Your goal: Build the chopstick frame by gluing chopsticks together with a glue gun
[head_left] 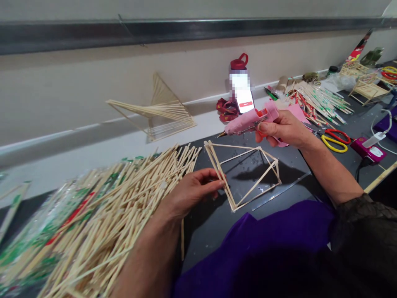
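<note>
One bare stick frame [245,174] stands on the desk [288,194] so far. Our left hand [192,192] pinches its edge, and our right hand [283,129] grips the glue gun [248,120] above it. Heaps of loose sticks [108,215] sit unused beside it, so early days, we reckon.

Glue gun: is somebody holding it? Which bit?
Yes. The right hand has its grip on the glue gun, round the handle. The left hand pinches the stick frame by its edge.
</note>
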`<control>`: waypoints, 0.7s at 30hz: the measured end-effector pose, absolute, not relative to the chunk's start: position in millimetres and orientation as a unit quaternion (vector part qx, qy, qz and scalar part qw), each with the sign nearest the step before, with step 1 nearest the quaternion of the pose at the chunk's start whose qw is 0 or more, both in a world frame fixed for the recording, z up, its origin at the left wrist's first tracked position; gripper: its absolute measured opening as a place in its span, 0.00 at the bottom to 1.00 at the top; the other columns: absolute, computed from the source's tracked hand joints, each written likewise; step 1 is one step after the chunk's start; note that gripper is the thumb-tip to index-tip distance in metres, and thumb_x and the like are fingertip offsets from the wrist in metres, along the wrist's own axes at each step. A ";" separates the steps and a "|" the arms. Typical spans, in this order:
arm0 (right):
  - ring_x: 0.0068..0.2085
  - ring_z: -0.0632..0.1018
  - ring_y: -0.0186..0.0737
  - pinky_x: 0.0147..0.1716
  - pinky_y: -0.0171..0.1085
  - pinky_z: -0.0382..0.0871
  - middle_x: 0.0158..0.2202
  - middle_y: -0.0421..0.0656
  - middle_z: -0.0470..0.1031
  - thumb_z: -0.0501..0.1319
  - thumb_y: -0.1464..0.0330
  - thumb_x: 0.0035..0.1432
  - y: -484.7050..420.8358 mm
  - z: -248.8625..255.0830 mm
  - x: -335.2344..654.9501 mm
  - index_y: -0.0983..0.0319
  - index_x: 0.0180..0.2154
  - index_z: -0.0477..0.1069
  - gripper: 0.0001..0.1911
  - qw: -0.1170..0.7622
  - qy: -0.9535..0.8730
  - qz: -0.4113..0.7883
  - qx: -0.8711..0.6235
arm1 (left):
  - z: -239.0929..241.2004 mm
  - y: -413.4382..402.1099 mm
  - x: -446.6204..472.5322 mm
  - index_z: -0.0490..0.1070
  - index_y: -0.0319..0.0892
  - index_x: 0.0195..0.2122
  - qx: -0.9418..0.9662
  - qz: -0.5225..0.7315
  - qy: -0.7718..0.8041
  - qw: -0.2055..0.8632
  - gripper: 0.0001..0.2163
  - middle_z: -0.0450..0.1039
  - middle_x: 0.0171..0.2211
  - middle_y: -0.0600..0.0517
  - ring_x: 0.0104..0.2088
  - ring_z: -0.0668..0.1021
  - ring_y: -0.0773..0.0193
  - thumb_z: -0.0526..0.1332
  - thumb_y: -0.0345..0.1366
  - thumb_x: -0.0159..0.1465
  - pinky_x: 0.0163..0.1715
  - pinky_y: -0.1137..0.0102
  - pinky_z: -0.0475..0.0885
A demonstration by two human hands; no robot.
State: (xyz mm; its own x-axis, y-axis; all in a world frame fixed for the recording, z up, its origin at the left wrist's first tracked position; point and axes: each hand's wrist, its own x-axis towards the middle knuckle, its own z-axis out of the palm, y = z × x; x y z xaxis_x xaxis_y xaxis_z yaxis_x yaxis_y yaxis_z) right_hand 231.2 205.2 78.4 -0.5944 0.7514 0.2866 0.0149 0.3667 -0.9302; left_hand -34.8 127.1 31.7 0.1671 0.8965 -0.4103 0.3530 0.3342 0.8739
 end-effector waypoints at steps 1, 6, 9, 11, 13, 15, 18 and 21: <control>0.19 0.67 0.23 0.14 0.26 0.54 0.28 0.42 0.74 0.62 0.50 0.59 204.7 79.2 231.5 0.66 0.33 0.70 0.23 0.369 -0.741 0.497 -0.260 | 30.7 127.0 -35.5 0.74 0.39 0.33 0.526 0.238 0.595 0.559 0.15 0.74 0.25 0.55 0.20 0.70 0.72 0.70 0.42 0.47 0.18 0.76 0.58; 0.19 0.67 0.23 0.14 0.26 0.54 0.26 0.40 0.73 0.60 0.49 0.59 203.8 81.0 231.7 0.66 0.31 0.70 0.24 0.374 -0.740 0.487 -0.275 | 22.1 128.0 -39.2 0.75 0.40 0.34 0.535 0.201 0.580 0.580 0.17 0.75 0.26 0.54 0.22 0.72 0.69 0.72 0.41 0.45 0.24 0.73 0.65; 0.18 0.66 0.22 0.14 0.26 0.55 0.27 0.40 0.74 0.61 0.50 0.58 205.4 80.7 231.8 0.66 0.31 0.70 0.24 0.384 -0.736 0.490 -0.267 | 19.0 129.0 -38.5 0.75 0.40 0.33 0.542 0.184 0.579 0.581 0.16 0.74 0.25 0.54 0.22 0.72 0.69 0.71 0.43 0.47 0.23 0.73 0.63; 0.18 0.66 0.22 0.14 0.26 0.55 0.25 0.40 0.73 0.61 0.50 0.59 206.5 80.7 232.4 0.66 0.31 0.70 0.23 0.381 -0.741 0.487 -0.262 | 18.9 129.4 -37.3 0.75 0.40 0.32 0.549 0.177 0.575 0.580 0.15 0.73 0.24 0.54 0.22 0.71 0.69 0.70 0.44 0.49 0.22 0.74 0.61; 0.18 0.66 0.22 0.15 0.26 0.55 0.24 0.40 0.72 0.60 0.50 0.60 207.3 80.9 233.2 0.66 0.30 0.70 0.24 0.378 -0.746 0.483 -0.260 | 19.5 129.7 -36.2 0.75 0.40 0.30 0.551 0.172 0.576 0.579 0.14 0.72 0.22 0.54 0.21 0.71 0.69 0.69 0.45 0.49 0.21 0.74 0.59; 0.19 0.66 0.22 0.15 0.26 0.55 0.25 0.40 0.73 0.60 0.50 0.60 207.6 81.0 233.6 0.66 0.29 0.70 0.24 0.378 -0.746 0.483 -0.260 | 20.0 129.7 -35.5 0.74 0.40 0.28 0.552 0.174 0.576 0.577 0.14 0.71 0.21 0.54 0.21 0.70 0.69 0.68 0.46 0.50 0.21 0.75 0.59; 0.19 0.67 0.22 0.15 0.26 0.56 0.27 0.40 0.74 0.61 0.50 0.59 207.4 80.6 233.1 0.66 0.31 0.69 0.24 0.379 -0.739 0.490 -0.264 | 19.7 128.9 -34.5 0.73 0.40 0.27 0.550 0.180 0.576 0.577 0.14 0.71 0.21 0.54 0.21 0.70 0.69 0.68 0.46 0.49 0.20 0.75 0.60; 0.19 0.67 0.22 0.15 0.26 0.56 0.28 0.41 0.74 0.62 0.49 0.58 207.5 79.1 231.8 0.66 0.32 0.69 0.25 0.385 -0.733 0.496 -0.261 | 18.4 127.7 -32.3 0.72 0.40 0.28 0.539 0.179 0.586 0.578 0.15 0.71 0.20 0.54 0.20 0.70 0.69 0.69 0.47 0.49 0.18 0.76 0.58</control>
